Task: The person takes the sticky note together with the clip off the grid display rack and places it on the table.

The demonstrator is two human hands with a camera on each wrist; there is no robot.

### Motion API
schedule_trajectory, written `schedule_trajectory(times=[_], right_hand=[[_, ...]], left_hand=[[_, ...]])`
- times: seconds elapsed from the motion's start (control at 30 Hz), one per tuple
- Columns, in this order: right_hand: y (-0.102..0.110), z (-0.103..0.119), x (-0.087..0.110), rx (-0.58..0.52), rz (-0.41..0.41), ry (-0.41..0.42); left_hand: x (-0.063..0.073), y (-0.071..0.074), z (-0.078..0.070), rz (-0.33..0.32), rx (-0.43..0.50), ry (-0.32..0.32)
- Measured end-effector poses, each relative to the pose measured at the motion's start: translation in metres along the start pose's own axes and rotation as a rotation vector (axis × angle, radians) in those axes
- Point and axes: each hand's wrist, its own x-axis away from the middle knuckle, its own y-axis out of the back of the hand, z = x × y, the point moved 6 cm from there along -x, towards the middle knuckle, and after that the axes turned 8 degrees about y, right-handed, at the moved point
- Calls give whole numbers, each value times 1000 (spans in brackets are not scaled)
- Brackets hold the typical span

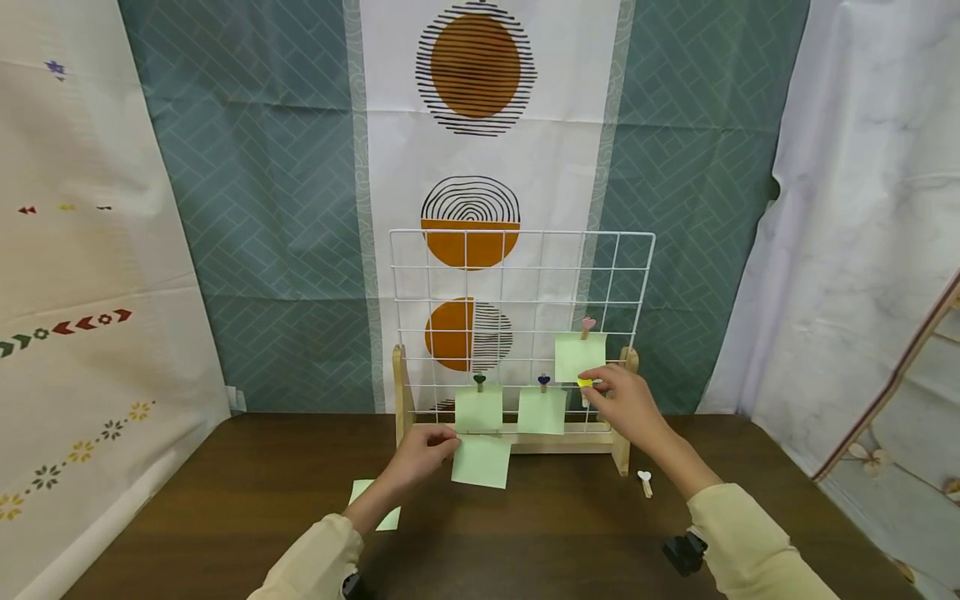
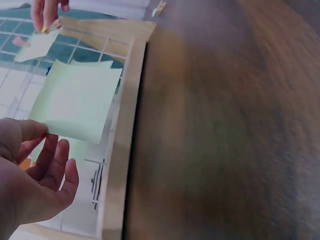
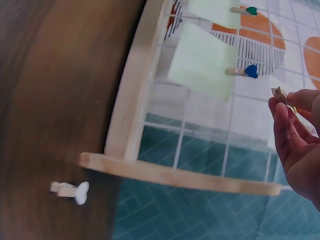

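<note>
My left hand (image 1: 423, 454) pinches a pale green paper square (image 1: 482, 462) by its edge, in front of the lower part of a white wire grid (image 1: 540, 301). Between the thumb and fingertips of my right hand (image 1: 626, 404) is a small wooden clothespin (image 3: 280, 94) with a yellow heart (image 1: 584, 382). It overlaps the lower edge of an upper paper square (image 1: 577, 354), which hangs from a pink-heart clothespin (image 1: 588, 323). Lower down, two more squares hang, one under a dark green heart clothespin (image 1: 479, 379), the other under a blue heart clothespin (image 1: 543, 381).
Wooden feet (image 1: 401, 392) hold the grid up on the dark table (image 1: 525, 542). A white-heart clothespin (image 1: 646, 483) lies right of the stand. Another green paper square (image 1: 389, 521) lies partly hidden under my left forearm. Patterned cloth (image 1: 285, 208) hangs behind.
</note>
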Motion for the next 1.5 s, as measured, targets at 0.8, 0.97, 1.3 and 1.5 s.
schedule_trajectory(times=[0.8, 0.97, 1.3, 1.5], right_hand=[[11, -55, 64, -9, 44, -145], [10, -67, 75, -33, 95, -211], [7, -90, 94, -67, 179, -288], [5, -106, 107, -82, 236, -316]], left_hand=[[28, 25, 51, -19, -209, 88], [29, 29, 54, -35, -244, 71], [28, 35, 62, -64, -291, 78], [28, 38, 66, -72, -312, 87]])
